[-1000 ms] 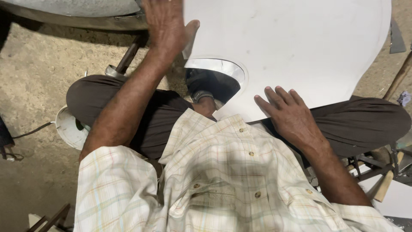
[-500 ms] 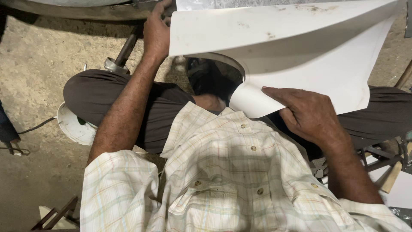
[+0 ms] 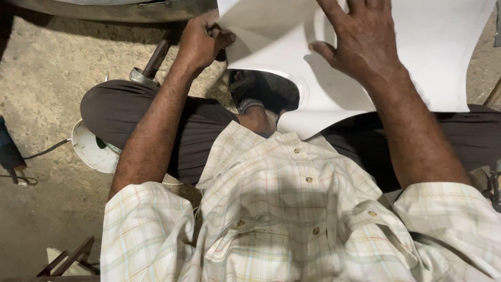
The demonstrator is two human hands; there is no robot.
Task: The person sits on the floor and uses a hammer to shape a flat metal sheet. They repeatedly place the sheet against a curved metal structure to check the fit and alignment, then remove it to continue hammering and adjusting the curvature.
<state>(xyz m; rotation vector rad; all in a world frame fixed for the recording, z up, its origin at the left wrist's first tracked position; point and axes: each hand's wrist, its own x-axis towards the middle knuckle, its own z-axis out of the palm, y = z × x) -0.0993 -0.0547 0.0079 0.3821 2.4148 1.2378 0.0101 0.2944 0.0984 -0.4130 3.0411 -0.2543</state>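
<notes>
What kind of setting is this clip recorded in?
Probably a small floor-level metal or sheet workshop. The person sits on a rough concrete floor with a white curved sheet across the lap, left hand gripping its edge, right hand flat on it. A metal rod stands nearby.

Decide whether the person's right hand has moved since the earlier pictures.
Yes. The right hand has gone from near the lap up the white sheet, away from the checked shirt.

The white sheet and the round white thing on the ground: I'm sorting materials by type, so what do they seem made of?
The white sheet looks like thin matte sheet metal or stiff plastic: it bends in smooth curves, with clean-cut edges. The round white thing looks like painted metal or plastic, smooth and slightly glossy; I cannot tell which.
</notes>
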